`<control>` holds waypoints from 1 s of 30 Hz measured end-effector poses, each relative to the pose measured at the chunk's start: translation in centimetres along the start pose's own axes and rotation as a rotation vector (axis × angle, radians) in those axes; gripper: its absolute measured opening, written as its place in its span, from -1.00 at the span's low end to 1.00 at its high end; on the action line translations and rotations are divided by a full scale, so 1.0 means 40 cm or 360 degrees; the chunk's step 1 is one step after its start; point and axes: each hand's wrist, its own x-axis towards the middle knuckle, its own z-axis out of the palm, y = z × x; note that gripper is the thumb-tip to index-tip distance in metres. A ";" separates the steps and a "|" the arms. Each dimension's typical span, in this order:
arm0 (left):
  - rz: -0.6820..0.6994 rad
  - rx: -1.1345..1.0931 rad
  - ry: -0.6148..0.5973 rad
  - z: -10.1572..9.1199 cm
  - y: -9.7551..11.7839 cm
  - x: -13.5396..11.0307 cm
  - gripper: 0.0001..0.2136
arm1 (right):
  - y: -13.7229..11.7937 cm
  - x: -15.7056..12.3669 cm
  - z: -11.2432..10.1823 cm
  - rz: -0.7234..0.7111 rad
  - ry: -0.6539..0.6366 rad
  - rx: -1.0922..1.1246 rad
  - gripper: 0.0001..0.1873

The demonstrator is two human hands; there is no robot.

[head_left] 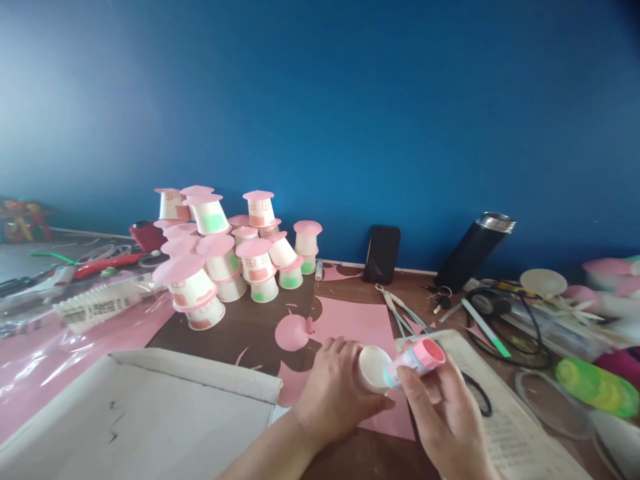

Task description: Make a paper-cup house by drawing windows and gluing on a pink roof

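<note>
My left hand point(336, 387) is wrapped round a small white paper cup point(375, 369), its round end tilted toward me. In my right hand point(445, 407) is a glue stick point(411, 363) with a pink end, slanting down to the left. The glue stick's lower tip meets the cup's edge. Beneath both hands lies a sheet of pink paper point(350, 321) with pieces cut out. A round pink paper disc point(291, 333) rests beyond my left hand.
Stacked paper cups with pink paper tops point(215, 257) stand at the back left. A white box lid point(150, 420) fills the front left. Behind are a phone point(383, 255), scissors point(397, 310) and a black flask point(470, 250); a green marker point(486, 328) lies right.
</note>
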 end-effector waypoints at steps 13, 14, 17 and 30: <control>-0.0117 -0.0038 0.0010 0.010 -0.012 -0.002 -0.35 | 0.008 0.014 -0.001 0.0172 0.0197 0.0032 -0.79; -0.0109 -0.0056 -0.0001 0.009 -0.013 -0.003 -0.33 | 0.008 0.013 -0.002 0.0146 0.0201 0.0031 -0.80; -0.0011 -0.0114 0.0001 0.016 -0.023 -0.008 -0.20 | 0.006 0.009 -0.003 0.0078 0.0153 -0.0005 -0.82; 0.0036 -0.0054 0.0044 0.017 -0.015 -0.014 -0.55 | 0.016 0.014 0.008 0.0117 0.0231 -0.0089 -0.81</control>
